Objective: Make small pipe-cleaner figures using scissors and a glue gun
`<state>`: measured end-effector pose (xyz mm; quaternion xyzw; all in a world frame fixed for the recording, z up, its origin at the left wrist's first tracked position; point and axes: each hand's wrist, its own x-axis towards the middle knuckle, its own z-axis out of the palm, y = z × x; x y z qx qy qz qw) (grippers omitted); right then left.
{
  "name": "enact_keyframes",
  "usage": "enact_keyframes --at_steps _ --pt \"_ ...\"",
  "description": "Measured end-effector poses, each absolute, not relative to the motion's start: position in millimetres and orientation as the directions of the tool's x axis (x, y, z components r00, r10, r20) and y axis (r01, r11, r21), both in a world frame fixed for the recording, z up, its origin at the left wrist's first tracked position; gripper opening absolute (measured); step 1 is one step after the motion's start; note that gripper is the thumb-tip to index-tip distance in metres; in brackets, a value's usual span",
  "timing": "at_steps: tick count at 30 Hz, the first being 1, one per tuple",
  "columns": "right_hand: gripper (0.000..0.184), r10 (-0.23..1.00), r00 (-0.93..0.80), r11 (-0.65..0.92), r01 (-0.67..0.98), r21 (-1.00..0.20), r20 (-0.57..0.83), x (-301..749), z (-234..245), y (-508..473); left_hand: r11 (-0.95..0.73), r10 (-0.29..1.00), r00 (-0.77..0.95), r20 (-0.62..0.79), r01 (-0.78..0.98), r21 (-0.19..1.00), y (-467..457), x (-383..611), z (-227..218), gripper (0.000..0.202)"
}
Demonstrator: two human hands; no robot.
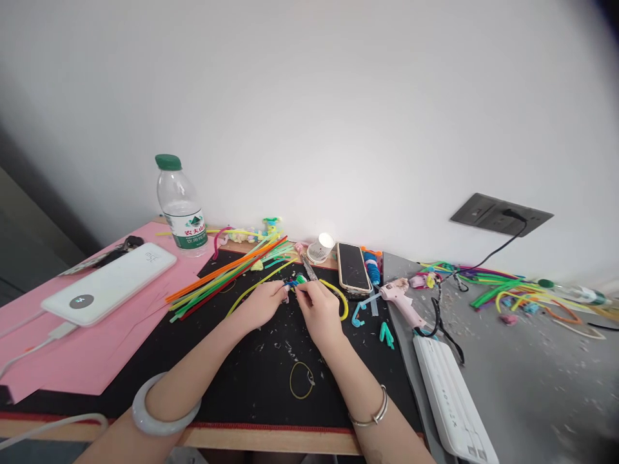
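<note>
Over the middle of the black mat point(232, 374), my left hand point(265, 303) pinches one end of a small blue pipe cleaner piece point(292, 283). My right hand point(319, 310) is closed at its other end, where a bit of green point(301, 279) shows; the fingers cover much of the piece. A yellow pipe cleaner point(344, 308) curves out beside my right hand. Scissors point(308, 267) lie just behind the hands. Left of them is a bundle of orange, yellow, green and red pipe cleaners point(217, 283). A rubber band point(291, 381) lies in front.
A bottle point(181, 206) and a white power bank point(111, 283) stand at left on pink paper point(130, 348). Behind are a paper cup point(321, 248) and a phone point(353, 267). On the right are a pink glue gun point(403, 303), its cord, and a white power strip point(452, 399).
</note>
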<state>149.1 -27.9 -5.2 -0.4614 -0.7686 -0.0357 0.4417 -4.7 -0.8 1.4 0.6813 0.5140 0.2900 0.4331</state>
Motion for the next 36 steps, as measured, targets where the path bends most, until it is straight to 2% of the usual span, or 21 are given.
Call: enact_keyframes --at_steps 4,9,20,28,36 --pt "0.023 0.646 -0.208 0.598 0.735 -0.318 0.734 142.9 -4.9 -31.1 0.183 0.94 0.253 -0.228 0.191 0.964 1.5 -0.8 -5.5 0.029" --pt "0.028 0.615 -0.228 0.606 0.75 -0.267 0.755 136.0 -3.6 -34.2 0.373 0.897 0.255 -0.362 0.005 0.928 0.2 3.4 0.7 0.039" --pt "0.031 0.61 -0.232 0.605 0.754 -0.256 0.758 130.8 -10.0 -37.1 0.355 0.875 0.424 -0.233 -0.234 0.905 -10.3 4.4 5.2 0.037" --pt "0.029 0.63 -0.249 0.615 0.739 -0.276 0.735 131.7 -10.6 -37.6 0.399 0.872 0.391 -0.294 -0.22 0.89 -11.0 6.4 5.8 0.038" --pt "0.027 0.678 -0.276 0.591 0.756 -0.282 0.681 130.9 -10.0 -37.9 0.396 0.87 0.412 -0.272 -0.253 0.883 -14.9 8.7 12.4 0.04"
